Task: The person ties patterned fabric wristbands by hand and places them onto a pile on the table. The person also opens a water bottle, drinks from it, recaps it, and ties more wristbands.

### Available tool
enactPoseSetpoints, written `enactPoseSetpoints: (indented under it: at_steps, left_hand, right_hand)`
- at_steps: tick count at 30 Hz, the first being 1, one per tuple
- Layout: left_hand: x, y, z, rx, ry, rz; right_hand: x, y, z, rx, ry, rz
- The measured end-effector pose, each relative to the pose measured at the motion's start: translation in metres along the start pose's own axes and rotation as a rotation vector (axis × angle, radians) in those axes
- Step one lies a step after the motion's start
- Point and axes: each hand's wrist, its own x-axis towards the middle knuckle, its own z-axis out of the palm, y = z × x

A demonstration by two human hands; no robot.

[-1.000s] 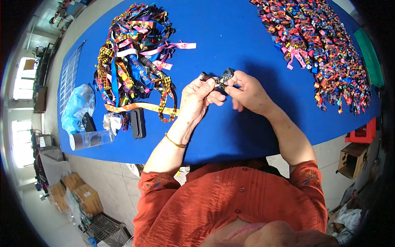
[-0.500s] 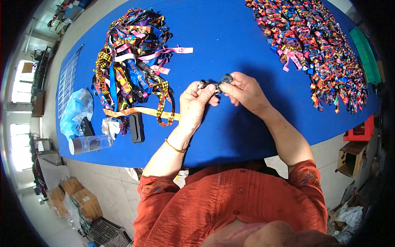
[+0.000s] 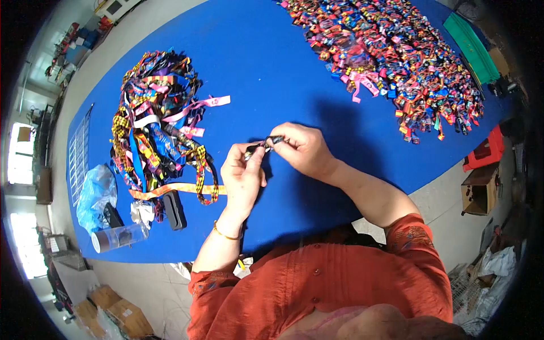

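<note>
Both hands meet over the blue table, pinching one short dark patterned ribbon [image 3: 276,139] that looks twisted or knotted; fingers hide much of it. My left hand [image 3: 242,173] is closed on its left part, thumb on top. On the other end, my right hand [image 3: 306,152] pinches with thumb and forefinger. To the left lies a tangled pile of long colourful ribbons [image 3: 161,127], with an orange strip [image 3: 175,191] reaching toward my left wrist. At the far right spreads a broad heap of small knotted ribbon pieces [image 3: 385,51].
Along the left of the blue table [image 3: 255,79] are a blue plastic bag [image 3: 97,195], a clear bottle [image 3: 120,237], crumpled tissue [image 3: 141,213] and a black case [image 3: 174,209]. A green tray-like object [image 3: 471,48] sits at the far right edge. Cardboard boxes [image 3: 127,317] stand on the floor.
The whole view has shifted, so the table and piles sit differently in it. My hands stay together on the ribbon, and less of its end sticks out beyond my right fingers.
</note>
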Motion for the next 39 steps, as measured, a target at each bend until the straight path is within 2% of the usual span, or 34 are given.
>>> enactPoseSetpoints:
  at_steps: [1,3,7,8,11,15,17,22,25,26,29,30,34,39]
  left_hand:
    - [0.001,0.002,-0.002,-0.033,-0.047,-0.024]
    - [0.005,-0.004,-0.002,-0.146,-0.080,0.028]
    - [0.009,-0.012,-0.003,-0.331,-0.080,-0.010]
    - [0.007,-0.011,0.001,-0.335,-0.037,-0.004]
    - [0.004,-0.006,0.000,-0.265,-0.111,0.034]
    - [0.006,-0.007,0.001,-0.284,-0.095,-0.014]
    - [0.006,-0.009,0.004,-0.325,-0.092,-0.027]
    - [0.008,-0.012,0.000,-0.312,-0.123,-0.062]
    - [0.009,-0.016,-0.002,-0.296,-0.137,-0.038]
    - [0.007,-0.014,-0.002,-0.252,-0.129,-0.025]
    - [0.001,0.001,0.006,-0.216,-0.050,0.014]
    - [0.000,0.002,0.006,-0.195,-0.050,0.044]
    - [0.001,-0.003,0.003,-0.190,-0.077,0.116]
    - [0.004,-0.005,0.005,-0.142,-0.141,0.157]
  right_hand:
    - [0.001,0.000,0.000,-0.031,0.036,-0.093]
    - [0.000,-0.006,-0.001,-0.038,0.007,-0.034]
    - [-0.003,-0.005,0.000,0.044,0.001,0.048]
    - [-0.003,-0.005,0.000,0.059,0.000,0.062]
    - [-0.005,-0.010,0.001,0.120,0.015,0.059]
    - [-0.009,-0.011,-0.001,0.025,-0.011,-0.056]
    - [-0.009,-0.011,0.001,0.017,-0.004,-0.236]
    - [-0.009,-0.011,-0.002,-0.189,-0.121,-0.515]
    - [-0.008,-0.017,-0.005,-0.109,-0.167,-0.405]
    - [-0.008,-0.019,-0.001,-0.001,-0.090,-0.327]
    - [-0.013,-0.015,0.011,0.234,0.023,0.082]
    - [-0.011,-0.010,0.011,0.270,-0.021,0.157]
    - [-0.009,-0.012,0.009,0.507,-0.022,0.286]
    - [-0.006,-0.005,0.004,0.472,-0.056,0.318]
